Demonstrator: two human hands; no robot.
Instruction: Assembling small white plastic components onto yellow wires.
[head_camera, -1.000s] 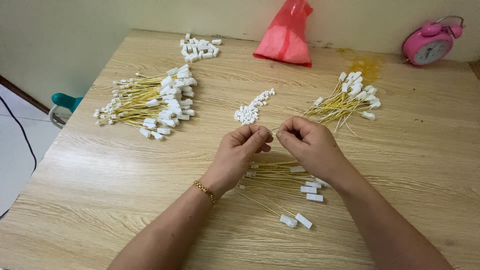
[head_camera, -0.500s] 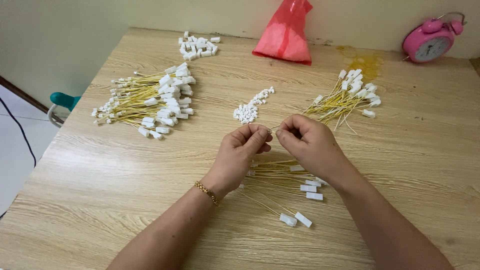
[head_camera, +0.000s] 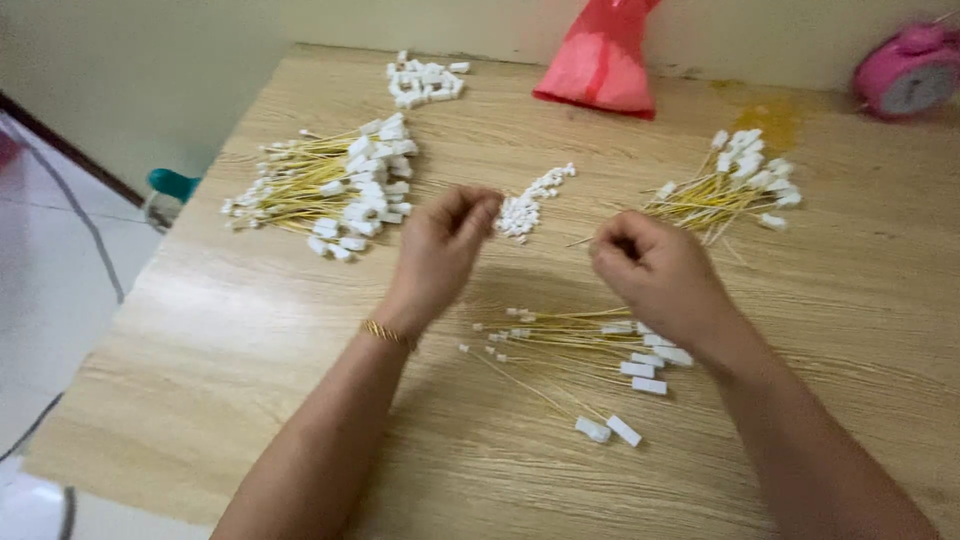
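Both hands hover apart above the wooden counter (head_camera: 250, 340). The left hand (head_camera: 440, 250) has fingers loosely curled, near the small heap of white caps (head_camera: 525, 208); whether it holds anything I cannot tell. The right hand (head_camera: 655, 275) is fisted, contents hidden, over a fan of yellow white-tipped ties (head_camera: 570, 345) lying flat

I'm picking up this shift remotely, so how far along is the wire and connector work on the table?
Done, by the look of it: a large heap of yellow wires with white ends at far left. In hand: the left hand and right hand hover apart, blurred; what they pinch is unclear. Left: the small bundle beneath them, another bundle at right and loose white pieces.
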